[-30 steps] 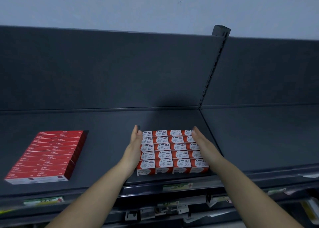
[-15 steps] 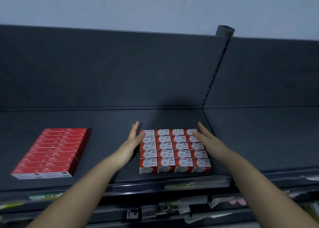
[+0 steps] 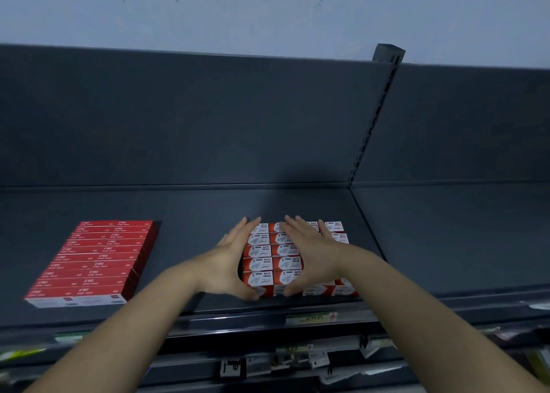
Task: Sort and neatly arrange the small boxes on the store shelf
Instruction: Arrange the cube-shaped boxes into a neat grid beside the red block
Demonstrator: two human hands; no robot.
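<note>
paper clip boxes (image 3: 262, 263) at shelf (image 3: 190, 214) front edge | left hand (image 3: 229, 261) flat against left side | right hand (image 3: 309, 249) flat on top | neither grips

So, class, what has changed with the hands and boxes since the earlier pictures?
The right hand moved left, from the right side onto the paper clip boxes. The left hand returned against their left side. The boxes and the red stack stayed put.
</note>
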